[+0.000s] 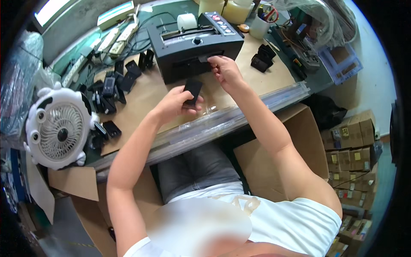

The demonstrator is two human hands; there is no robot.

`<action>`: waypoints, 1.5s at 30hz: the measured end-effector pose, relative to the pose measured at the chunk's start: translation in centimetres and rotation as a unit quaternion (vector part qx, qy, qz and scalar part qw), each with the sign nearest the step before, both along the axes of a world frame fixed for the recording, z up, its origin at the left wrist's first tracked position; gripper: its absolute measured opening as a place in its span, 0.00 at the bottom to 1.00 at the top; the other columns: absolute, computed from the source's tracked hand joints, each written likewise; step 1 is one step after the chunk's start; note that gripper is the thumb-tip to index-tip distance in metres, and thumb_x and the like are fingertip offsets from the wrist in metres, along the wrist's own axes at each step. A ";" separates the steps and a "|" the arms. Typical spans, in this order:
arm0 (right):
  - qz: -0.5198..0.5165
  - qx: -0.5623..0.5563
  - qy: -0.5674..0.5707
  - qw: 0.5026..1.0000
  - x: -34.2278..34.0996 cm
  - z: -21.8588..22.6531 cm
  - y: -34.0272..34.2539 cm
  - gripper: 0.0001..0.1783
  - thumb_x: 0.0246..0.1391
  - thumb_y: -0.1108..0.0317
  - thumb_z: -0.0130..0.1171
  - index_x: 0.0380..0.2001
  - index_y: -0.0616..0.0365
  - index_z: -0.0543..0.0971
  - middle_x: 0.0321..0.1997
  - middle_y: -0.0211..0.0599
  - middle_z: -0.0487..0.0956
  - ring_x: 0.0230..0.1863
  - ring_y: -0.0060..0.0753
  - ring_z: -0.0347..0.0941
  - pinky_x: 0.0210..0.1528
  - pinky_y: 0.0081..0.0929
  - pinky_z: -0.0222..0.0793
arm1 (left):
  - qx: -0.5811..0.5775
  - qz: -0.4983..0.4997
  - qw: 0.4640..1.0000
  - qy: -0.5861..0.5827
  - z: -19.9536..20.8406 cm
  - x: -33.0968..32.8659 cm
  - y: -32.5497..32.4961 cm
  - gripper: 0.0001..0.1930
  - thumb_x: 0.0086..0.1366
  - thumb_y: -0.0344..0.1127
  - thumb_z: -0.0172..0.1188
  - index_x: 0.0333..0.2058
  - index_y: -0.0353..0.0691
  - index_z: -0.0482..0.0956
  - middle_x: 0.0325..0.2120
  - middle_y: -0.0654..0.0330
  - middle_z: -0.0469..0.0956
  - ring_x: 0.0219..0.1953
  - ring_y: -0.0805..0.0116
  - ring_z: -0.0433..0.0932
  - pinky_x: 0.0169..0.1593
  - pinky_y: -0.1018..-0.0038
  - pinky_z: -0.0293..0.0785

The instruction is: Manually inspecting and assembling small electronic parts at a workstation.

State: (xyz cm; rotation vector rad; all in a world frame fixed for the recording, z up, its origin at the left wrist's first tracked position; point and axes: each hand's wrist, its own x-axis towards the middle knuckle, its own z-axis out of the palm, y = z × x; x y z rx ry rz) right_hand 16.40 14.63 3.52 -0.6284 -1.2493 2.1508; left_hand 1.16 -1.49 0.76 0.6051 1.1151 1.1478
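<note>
Hands meet over the brown paper sheet point(141, 92) on the work table; the left hand point(173, 105) has its fingers curled shut around a small black block point(193, 90), which stands up just above the thumb, near the middle of the table. The right hand point(226, 70) is a bit farther away, up at the front slot of the black box machine point(195, 45), and its finger and thumb look pinched together on a little piece coming out of the slot, though what it grips is too small to tell for sure. To do this step well, I think the right hand should pull gently and straight toward the body, so the piece comes out flat and does not twist or stick to itself. The left hand should keep the block still and turn its flat side up, close to the slot, so the piece has only a short way to go. Many more small black blocks point(115, 88) lie to the left on the paper, and a few black parts point(262, 58) sit to the right of the machine. A white fan point(60, 128) with ears stands at the near left edge. Clear plastic tubes point(239, 113) lie along the near side of the table, so the arms should stay lifted and not push them off
</note>
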 end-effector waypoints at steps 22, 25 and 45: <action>0.028 0.216 -0.011 0.976 -0.7 -3.3 -4.7 0.05 0.58 0.72 0.59 0.28 0.59 0.77 0.53 0.40 0.75 0.40 0.21 0.69 0.45 0.17 0.64 | 0.070 0.049 0.956 0.282 -1.3 1.3 -0.6 0.21 0.60 0.37 0.60 0.48 0.32 0.67 0.33 0.53 0.77 0.29 0.73 0.74 0.32 0.79 0.74; 0.027 0.257 -0.038 0.965 -0.5 -3.2 -4.4 0.06 0.58 0.73 0.58 0.27 0.59 0.76 0.56 0.44 0.74 0.45 0.25 0.69 0.49 0.20 0.64 | 0.100 0.016 0.982 0.162 -1.3 1.1 -0.6 0.18 0.63 0.39 0.56 0.46 0.32 0.68 0.33 0.51 0.78 0.28 0.73 0.73 0.29 0.79 0.72; 0.034 0.366 -0.039 0.929 -0.5 -3.7 -3.7 0.05 0.51 0.74 0.61 0.24 0.62 0.76 0.46 0.35 0.77 0.29 0.18 0.65 0.31 0.13 0.62 | 0.075 0.006 0.994 -0.083 -1.4 0.5 -0.6 0.15 0.70 0.40 0.40 0.46 0.38 0.69 0.32 0.54 0.79 0.23 0.76 0.70 0.21 0.84 0.65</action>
